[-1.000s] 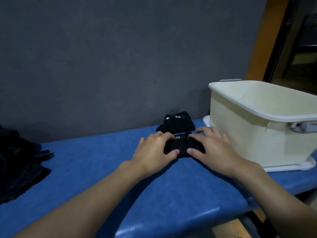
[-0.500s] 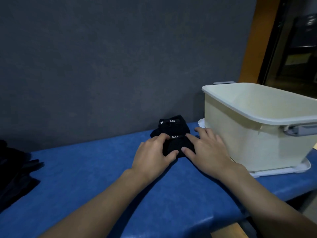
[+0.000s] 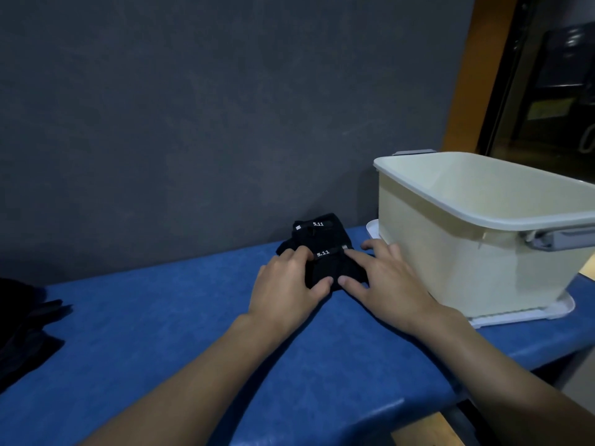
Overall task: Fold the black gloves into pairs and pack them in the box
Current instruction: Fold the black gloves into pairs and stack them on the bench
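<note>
Two folded black glove bundles with white "5.11" labels lie on the blue bench by the wall. The near bundle (image 3: 333, 268) sits between my hands; the far bundle (image 3: 318, 231) touches its back edge. My left hand (image 3: 286, 284) grips the near bundle's left side, thumb at its front. My right hand (image 3: 383, 281) holds its right side, fingers on top. The cream plastic box (image 3: 450, 252) stands open just right of my right hand, its inside partly hidden by its wall.
A pile of loose black gloves (image 3: 22, 329) lies at the bench's far left edge. The box rests on a white lid (image 3: 521, 317). A grey wall rises behind the blue bench (image 3: 161, 317). The bench's front edge runs below my forearms.
Both hands stay on the near bundle, pressed a little closer together with thumbs nearly touching. The view has shifted slightly; the bundles and box have not moved.
</note>
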### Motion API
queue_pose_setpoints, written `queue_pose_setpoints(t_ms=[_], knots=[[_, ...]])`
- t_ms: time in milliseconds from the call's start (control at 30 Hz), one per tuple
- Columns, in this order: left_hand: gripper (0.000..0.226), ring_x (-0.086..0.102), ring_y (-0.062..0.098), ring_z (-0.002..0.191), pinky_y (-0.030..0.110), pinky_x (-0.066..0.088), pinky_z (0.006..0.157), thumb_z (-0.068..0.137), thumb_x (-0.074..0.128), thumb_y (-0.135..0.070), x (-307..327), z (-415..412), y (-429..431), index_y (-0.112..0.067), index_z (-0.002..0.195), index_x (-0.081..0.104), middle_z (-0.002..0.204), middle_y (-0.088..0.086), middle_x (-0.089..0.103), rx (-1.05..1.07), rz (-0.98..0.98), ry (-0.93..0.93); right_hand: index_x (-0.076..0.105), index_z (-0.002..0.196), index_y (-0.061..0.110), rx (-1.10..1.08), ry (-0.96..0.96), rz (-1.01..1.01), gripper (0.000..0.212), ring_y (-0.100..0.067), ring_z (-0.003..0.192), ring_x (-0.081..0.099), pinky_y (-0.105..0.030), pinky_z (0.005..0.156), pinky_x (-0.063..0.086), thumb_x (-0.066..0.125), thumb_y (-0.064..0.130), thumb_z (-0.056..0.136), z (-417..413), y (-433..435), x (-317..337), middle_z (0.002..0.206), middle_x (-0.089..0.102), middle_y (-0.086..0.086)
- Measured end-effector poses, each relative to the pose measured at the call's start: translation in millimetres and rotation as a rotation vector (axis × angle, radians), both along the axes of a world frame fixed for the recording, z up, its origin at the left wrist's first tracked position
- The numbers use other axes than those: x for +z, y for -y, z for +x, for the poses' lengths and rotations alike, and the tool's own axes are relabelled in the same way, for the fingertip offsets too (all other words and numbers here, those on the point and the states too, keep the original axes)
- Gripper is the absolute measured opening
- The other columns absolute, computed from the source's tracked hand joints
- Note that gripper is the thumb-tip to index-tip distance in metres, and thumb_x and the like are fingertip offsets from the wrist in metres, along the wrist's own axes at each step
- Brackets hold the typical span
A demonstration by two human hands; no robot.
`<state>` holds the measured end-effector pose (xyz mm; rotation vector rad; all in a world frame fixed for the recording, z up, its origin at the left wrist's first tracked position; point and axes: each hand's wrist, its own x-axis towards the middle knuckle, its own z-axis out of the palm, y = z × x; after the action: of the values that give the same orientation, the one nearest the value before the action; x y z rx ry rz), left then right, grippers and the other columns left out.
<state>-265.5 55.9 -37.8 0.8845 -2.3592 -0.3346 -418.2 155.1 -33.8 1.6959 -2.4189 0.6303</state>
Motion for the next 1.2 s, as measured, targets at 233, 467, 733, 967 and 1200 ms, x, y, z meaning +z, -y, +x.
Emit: queue_pose_setpoints(t_ms=[233, 467, 733, 967, 1200], knots=[[0.045, 0.057, 0.019, 0.100, 0.042, 0.049, 0.088, 0.086, 0.065, -0.049, -1, -3, 3, -0.020, 0.119, 0.057, 0.109, -0.003, 0.060, 0.008, 0.017, -0.019, 0.039, 0.147, 0.033, 0.025, 0.021, -0.023, 0.061, -0.017, 0.130, 0.028, -0.035, 0.109, 0.036, 0.051, 0.056, 0.092, -9, 5, -2, 0.145, 0.034, 0.003], [0.047, 0.057, 0.017, 0.107, 0.042, 0.048, 0.092, 0.087, 0.065, -0.050, -8, -1, 6, -0.021, 0.124, 0.059, 0.116, -0.003, 0.061, 0.021, 0.023, -0.059, 0.047, 0.142, 0.035, 0.016, 0.103, -0.084, 0.056, -0.015, 0.128, 0.029, -0.033, 0.109, 0.035, 0.053, 0.057, 0.090, -12, 5, -3, 0.136, 0.039, 0.004], [0.048, 0.056, 0.018, 0.103, 0.041, 0.048, 0.091, 0.087, 0.063, -0.051, -9, 0, 6, -0.023, 0.125, 0.059, 0.116, -0.004, 0.060, 0.025, 0.010, -0.030, 0.040, 0.146, 0.036, -0.021, -0.006, -0.010, 0.059, -0.019, 0.127, 0.030, -0.030, 0.108, 0.027, 0.050, 0.059, 0.092, -9, 5, -2, 0.140, 0.038, 0.001], [0.046, 0.054, 0.016, 0.104, 0.041, 0.047, 0.092, 0.088, 0.062, -0.051, -7, 0, 7, -0.023, 0.124, 0.057, 0.114, -0.006, 0.059, 0.018, 0.036, -0.028, 0.040, 0.145, 0.035, -0.037, -0.036, -0.037, 0.059, -0.020, 0.127, 0.029, -0.031, 0.107, 0.029, 0.051, 0.058, 0.091, -5, 5, 0, 0.141, 0.038, 0.002], [0.047, 0.057, 0.013, 0.108, 0.041, 0.050, 0.092, 0.087, 0.065, -0.049, -1, 5, 4, -0.025, 0.126, 0.052, 0.119, -0.009, 0.054, -0.020, 0.083, -0.074, 0.044, 0.142, 0.033, -0.050, -0.106, -0.100, 0.058, -0.020, 0.128, 0.028, -0.032, 0.103, 0.027, 0.053, 0.057, 0.091, 3, 2, 4, 0.144, 0.034, 0.003]])
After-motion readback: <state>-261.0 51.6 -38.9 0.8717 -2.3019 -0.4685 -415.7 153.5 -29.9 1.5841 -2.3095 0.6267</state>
